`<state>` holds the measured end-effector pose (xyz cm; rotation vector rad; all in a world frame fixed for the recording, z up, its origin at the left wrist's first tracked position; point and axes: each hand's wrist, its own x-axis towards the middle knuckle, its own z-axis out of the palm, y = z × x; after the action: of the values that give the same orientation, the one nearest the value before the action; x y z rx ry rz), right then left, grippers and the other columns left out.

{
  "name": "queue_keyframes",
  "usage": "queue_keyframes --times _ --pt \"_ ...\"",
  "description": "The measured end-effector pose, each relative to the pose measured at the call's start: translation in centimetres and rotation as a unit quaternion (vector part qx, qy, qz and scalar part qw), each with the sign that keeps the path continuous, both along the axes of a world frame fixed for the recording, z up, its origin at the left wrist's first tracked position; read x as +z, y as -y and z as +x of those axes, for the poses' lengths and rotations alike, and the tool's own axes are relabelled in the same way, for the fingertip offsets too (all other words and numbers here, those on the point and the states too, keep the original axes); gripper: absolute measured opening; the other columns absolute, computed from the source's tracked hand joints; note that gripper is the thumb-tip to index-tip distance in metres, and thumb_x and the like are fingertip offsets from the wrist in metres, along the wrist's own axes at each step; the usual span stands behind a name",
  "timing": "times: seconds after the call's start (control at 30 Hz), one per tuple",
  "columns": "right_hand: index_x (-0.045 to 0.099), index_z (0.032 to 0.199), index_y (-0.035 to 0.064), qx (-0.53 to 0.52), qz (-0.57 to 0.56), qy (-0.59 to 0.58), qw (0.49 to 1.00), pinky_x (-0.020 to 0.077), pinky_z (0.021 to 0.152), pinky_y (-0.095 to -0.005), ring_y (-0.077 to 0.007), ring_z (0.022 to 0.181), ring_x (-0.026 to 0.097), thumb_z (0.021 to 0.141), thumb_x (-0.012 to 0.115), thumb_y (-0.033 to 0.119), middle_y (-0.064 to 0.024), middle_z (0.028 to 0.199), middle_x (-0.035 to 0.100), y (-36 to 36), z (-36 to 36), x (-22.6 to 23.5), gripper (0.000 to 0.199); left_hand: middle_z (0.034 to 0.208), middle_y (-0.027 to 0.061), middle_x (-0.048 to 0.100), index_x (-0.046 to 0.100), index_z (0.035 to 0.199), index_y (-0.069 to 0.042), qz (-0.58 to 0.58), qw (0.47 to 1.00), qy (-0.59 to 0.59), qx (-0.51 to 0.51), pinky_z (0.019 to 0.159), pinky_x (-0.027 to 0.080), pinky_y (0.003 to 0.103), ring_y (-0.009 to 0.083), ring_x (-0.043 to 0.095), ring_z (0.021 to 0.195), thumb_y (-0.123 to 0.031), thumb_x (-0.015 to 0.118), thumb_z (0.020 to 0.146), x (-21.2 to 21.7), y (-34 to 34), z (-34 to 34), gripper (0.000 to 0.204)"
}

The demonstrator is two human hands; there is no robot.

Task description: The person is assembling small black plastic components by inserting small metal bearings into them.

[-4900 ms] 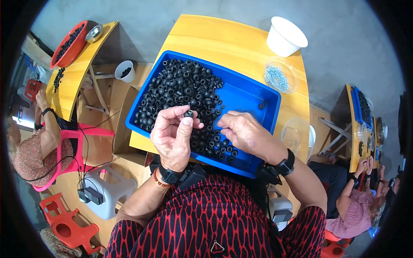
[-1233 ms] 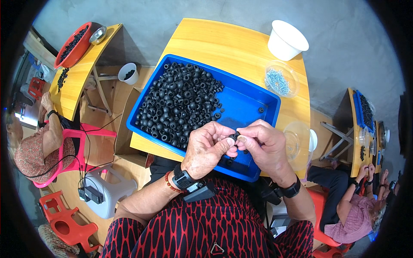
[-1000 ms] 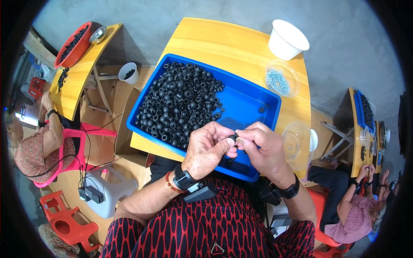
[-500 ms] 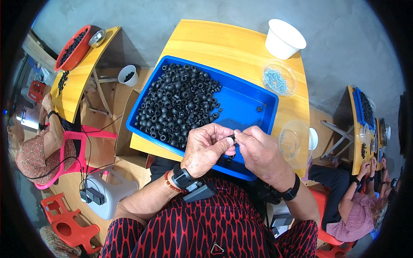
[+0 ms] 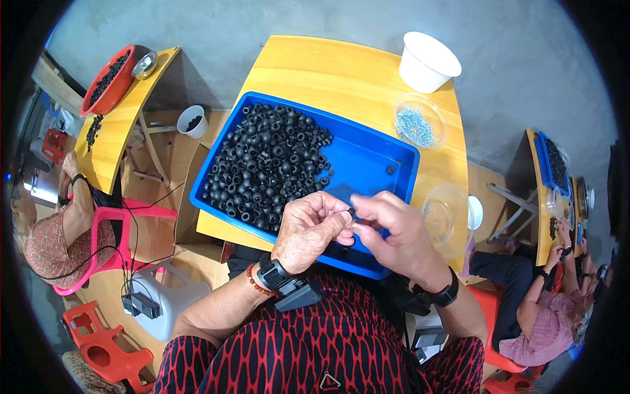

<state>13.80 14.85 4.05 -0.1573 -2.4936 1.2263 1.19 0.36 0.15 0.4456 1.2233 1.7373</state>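
My left hand is closed, thumb against fingers, over the near edge of the blue tray. A small black rubber-like piece shows at its fingertips, mostly covered. Right beside it is my right hand, its thumb and forefinger apart around the piece and slightly blurred. Whether those fingers touch the piece is unclear. Heaped in the tray's left part are many round black hollow pieces. One loose black piece lies by the tray's right wall.
On the yellow table stand a white tub, a clear bowl of small silvery-blue parts and another clear bowl. Co-workers sit at tables on both sides. A red basin of black pieces stands at left.
My right thumb and forefinger have spread apart from their pinch at the black piece. My left hand keeps its grip. The whole view has shifted slightly.
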Motion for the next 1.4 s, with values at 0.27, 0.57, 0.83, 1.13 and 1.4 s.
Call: queue_keyframes --times 0.27,0.57,0.83,1.13,1.4 --pt "0.059 0.119 -0.0062 0.009 0.208 0.035 0.977 0.0543 0.069 -0.0395 -0.0344 0.079 0.065 0.075 0.082 0.015 -0.0175 0.092 0.062 1.0 -1.2 1.1 0.054 0.091 0.0081 0.07 0.065 0.098 0.003 0.002 1.0 -0.014 0.004 0.078 0.057 0.027 0.0117 0.067 0.083 -0.001 0.064 0.093 -0.2 -0.1 0.0 0.006" --pt "0.061 0.114 -0.0046 -0.023 0.219 0.062 0.974 0.0526 0.067 -0.0428 -0.0361 0.079 0.065 0.076 0.076 0.009 -0.0175 0.089 0.062 0.5 -0.7 1.2 0.043 0.09 0.0061 0.069 0.066 0.098 0.003 -0.013 0.999 -0.039 -0.001 0.077 0.054 0.025 0.0098 0.063 0.081 -0.007 0.067 0.094 0.4 -0.2 0.2 0.011" --pt "0.054 0.123 -0.0066 0.016 0.211 0.071 0.975 0.0541 0.066 -0.042 -0.0354 0.079 0.065 0.088 0.067 0.014 -0.0194 0.093 0.06 0.6 -0.5 0.0 0.043 0.091 0.0059 0.069 0.064 0.097 0.003 -0.018 0.995 -0.09 -0.023 0.076 0.054 0.026 0.0093 0.063 0.08 -0.004 0.065 0.095 -0.4 0.2 0.5 0.008" --pt "0.054 0.121 -0.0085 0.016 0.279 0.049 0.959 0.0539 0.059 -0.0374 -0.0294 0.07 0.064 0.087 0.064 0.008 -0.0149 0.086 0.058 1.4 -0.8 -1.0 0.039 0.088 0.0034 0.067 0.062 0.095 0.002 -0.019 0.984 -0.169 0.049 0.07 0.052 0.022 0.0047 0.06 0.079 -0.001 0.066 0.093 -0.4 0.5 1.4 0.005" --pt "0.055 0.125 -0.0039 -0.009 0.244 0.016 0.969 0.0529 0.057 -0.038 -0.0291 0.069 0.065 0.088 0.066 0.009 -0.0139 0.086 0.06 1.2 -1.1 -1.4 0.041 0.087 0.0018 0.066 0.062 0.094 0.0 -0.036 0.982 -0.18 0.033 0.072 0.051 0.023 0.0049 0.059 0.08 -0.001 0.065 0.093 -0.2 0.2 1.2 0.004"
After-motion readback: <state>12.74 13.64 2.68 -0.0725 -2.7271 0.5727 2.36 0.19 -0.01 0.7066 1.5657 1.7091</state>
